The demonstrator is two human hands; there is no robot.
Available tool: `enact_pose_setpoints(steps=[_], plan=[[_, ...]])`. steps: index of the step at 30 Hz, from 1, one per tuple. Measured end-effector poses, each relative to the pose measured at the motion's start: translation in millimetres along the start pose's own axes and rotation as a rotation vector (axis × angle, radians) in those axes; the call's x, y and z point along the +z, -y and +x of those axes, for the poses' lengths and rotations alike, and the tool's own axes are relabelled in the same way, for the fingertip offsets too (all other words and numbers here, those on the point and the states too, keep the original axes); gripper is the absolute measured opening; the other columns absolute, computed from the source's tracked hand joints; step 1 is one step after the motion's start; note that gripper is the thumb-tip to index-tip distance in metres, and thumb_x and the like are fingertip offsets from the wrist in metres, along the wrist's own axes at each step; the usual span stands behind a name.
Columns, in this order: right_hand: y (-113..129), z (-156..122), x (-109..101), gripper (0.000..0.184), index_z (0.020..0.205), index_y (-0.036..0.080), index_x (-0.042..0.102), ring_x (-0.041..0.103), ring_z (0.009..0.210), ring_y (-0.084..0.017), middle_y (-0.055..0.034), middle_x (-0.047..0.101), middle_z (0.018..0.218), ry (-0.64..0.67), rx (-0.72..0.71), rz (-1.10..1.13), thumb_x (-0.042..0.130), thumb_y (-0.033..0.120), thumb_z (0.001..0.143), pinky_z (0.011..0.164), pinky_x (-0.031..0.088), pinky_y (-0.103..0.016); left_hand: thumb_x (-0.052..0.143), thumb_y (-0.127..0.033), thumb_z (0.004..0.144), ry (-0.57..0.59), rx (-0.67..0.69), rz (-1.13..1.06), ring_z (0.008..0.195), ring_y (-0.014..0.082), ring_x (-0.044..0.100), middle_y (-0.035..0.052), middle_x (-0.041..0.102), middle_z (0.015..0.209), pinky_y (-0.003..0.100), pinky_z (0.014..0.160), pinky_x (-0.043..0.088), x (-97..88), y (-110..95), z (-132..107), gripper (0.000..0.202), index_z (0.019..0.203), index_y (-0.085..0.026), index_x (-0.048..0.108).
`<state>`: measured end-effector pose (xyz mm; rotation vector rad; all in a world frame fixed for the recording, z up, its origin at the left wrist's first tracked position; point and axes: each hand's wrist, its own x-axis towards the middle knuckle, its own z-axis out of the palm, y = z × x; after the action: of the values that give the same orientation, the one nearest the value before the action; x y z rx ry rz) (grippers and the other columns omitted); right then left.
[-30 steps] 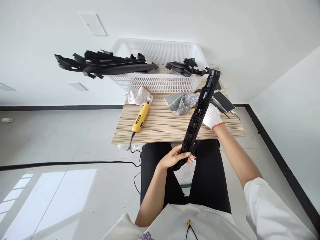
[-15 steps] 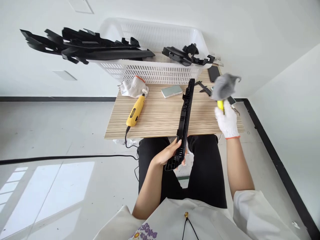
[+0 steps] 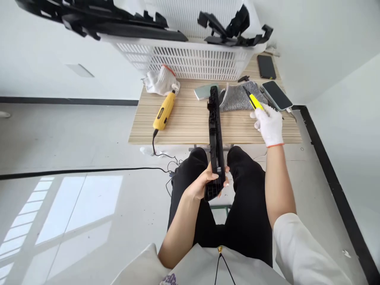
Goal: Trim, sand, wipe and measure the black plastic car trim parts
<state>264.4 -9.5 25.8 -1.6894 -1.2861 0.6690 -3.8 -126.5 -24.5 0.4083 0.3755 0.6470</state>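
Note:
My bare left hand (image 3: 204,180) grips the lower end of a long black plastic trim part (image 3: 216,138), which points up and away over the table's front edge. A white knitted glove with an orange cuff covers my right hand (image 3: 268,123). Its fingers are closed on a yellow utility knife (image 3: 255,102) with a dark narrow tip pointing up and left. Right behind the knife, a grey cloth (image 3: 237,98) lies spread on the table. A pale green flat case (image 3: 204,92) sits left of the black part's far end.
On the wood-patterned table (image 3: 187,128) lie a yellow corded rotary tool (image 3: 165,111), a white glove (image 3: 162,81), a phone (image 3: 277,95) and a black flat device (image 3: 266,66). Behind stands a white slatted basket (image 3: 190,59) topped with black plastic parts (image 3: 130,27). A cable (image 3: 89,171) crosses the floor.
The grey cloth has left my right hand and now lies on the table; the utility knife stays in that hand. The view has tipped downward, and the black part is more upright.

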Motion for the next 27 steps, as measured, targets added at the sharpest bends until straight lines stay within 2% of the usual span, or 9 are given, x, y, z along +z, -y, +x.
enact_pose_setpoints(steps=[4, 7, 10, 13, 16, 18, 21, 24, 27], plan=[[8.1, 0.1, -9.5, 0.052, 0.105, 0.023, 0.068, 0.034, 0.043, -0.007, -0.0025, 0.068, 0.082, 0.203, 0.171, 0.557, 0.054, 0.068, 0.083, 0.036, 0.017, -0.022, 0.075, -0.014, 0.069, -0.156, -0.021, 0.05, 0.081, 0.0182, 0.069, 0.0088, 0.067, 0.115, 0.027, 0.058, 0.06, 5.7, -4.2, 0.8, 0.05, 0.117, -0.018, 0.062], [13.7, -5.9, -11.0, 0.046, 0.101, 0.026, 0.063, 0.025, 0.042, -0.005, 0.0034, 0.064, 0.074, 0.207, 0.126, 0.777, 0.054, 0.068, 0.085, 0.036, 0.011, -0.021, 0.071, -0.014, 0.08, -0.193, 0.001, 0.147, 0.097, 0.0228, 0.072, 0.014, 0.07, 0.123, 0.032, 0.076, 0.064, 9.5, -22.6, 13.3, 0.039, 0.118, -0.013, 0.066], [13.6, -19.9, -6.4, 0.054, 0.088, 0.025, 0.057, 0.022, 0.038, -0.003, 0.0073, 0.057, 0.064, 0.188, 0.077, 0.901, 0.061, 0.078, 0.077, 0.033, 0.009, -0.019, 0.067, -0.022, 0.09, -0.133, -0.009, 0.287, 0.105, 0.0287, 0.073, 0.0175, 0.071, 0.126, 0.035, 0.071, 0.065, 11.5, -39.0, 26.1, 0.038, 0.126, -0.013, 0.062], [10.6, -33.1, 2.4, 0.056, 0.077, 0.022, 0.056, 0.038, 0.035, -0.004, 0.0028, 0.062, 0.06, 0.275, 0.153, 0.683, 0.082, 0.069, 0.059, 0.031, 0.019, -0.019, 0.068, -0.031, 0.093, -0.091, -0.027, 0.399, 0.096, 0.0285, 0.076, 0.0192, 0.072, 0.124, 0.028, 0.053, 0.059, 7.1, -43.3, 31.6, 0.045, 0.133, -0.014, 0.058], [11.5, -37.2, 10.2, 0.044, 0.081, 0.019, 0.064, 0.048, 0.038, -0.007, -0.0016, 0.067, 0.061, 0.103, 0.177, 0.419, 0.084, 0.055, 0.066, 0.033, 0.028, -0.018, 0.068, -0.036, 0.092, -0.101, -0.009, 0.406, 0.088, 0.0261, 0.076, 0.0191, 0.074, 0.119, 0.022, 0.046, 0.052, -2.1, -40.4, 29.8, 0.045, 0.13, -0.013, 0.06], [15.1, -35.6, 12.9, 0.04, 0.085, 0.017, 0.069, 0.047, 0.038, -0.007, -0.0035, 0.07, 0.063, 0.078, 0.181, 0.312, 0.083, 0.05, 0.07, 0.034, 0.028, -0.018, 0.066, -0.041, 0.093, -0.106, -0.008, 0.361, 0.086, 0.0258, 0.077, 0.0188, 0.076, 0.114, 0.023, 0.048, 0.055, -6.5, -39.9, 27.2, 0.042, 0.124, -0.012, 0.063], [19.9, -32.2, 13.6, 0.037, 0.085, 0.015, 0.071, 0.046, 0.038, -0.006, -0.0058, 0.071, 0.065, 0.159, 0.21, 0.278, 0.083, 0.047, 0.07, 0.034, 0.028, -0.018, 0.063, -0.053, 0.094, -0.088, -0.019, 0.285, 0.086, 0.0266, 0.077, 0.0181, 0.076, 0.109, 0.027, 0.055, 0.061, -8.9, -44.3, 24.8, 0.047, 0.117, -0.012, 0.065], [19.3, -32.5, 11.7, 0.035, 0.086, 0.016, 0.071, 0.047, 0.038, -0.006, -0.0051, 0.071, 0.064, 0.071, 0.193, 0.325, 0.079, 0.048, 0.073, 0.034, 0.027, -0.017, 0.066, -0.062, 0.088, -0.018, -0.017, 0.26, 0.088, 0.029, 0.077, 0.018, 0.073, 0.12, 0.028, 0.047, 0.06, -12.3, -49.8, 21.6, 0.061, 0.127, -0.014, 0.062], [13.8, -36.5, 6.0, 0.033, 0.082, 0.016, 0.07, 0.047, 0.038, -0.006, -0.0033, 0.068, 0.061, 0.101, 0.142, 0.351, 0.078, 0.048, 0.073, 0.035, 0.025, -0.018, 0.077, -0.053, 0.081, 0.041, 0.03, 0.336, 0.102, 0.0325, 0.075, 0.0183, 0.063, 0.139, 0.023, 0.042, 0.057, -18.9, -52.2, 13.0, 0.073, 0.141, -0.018, 0.055]])
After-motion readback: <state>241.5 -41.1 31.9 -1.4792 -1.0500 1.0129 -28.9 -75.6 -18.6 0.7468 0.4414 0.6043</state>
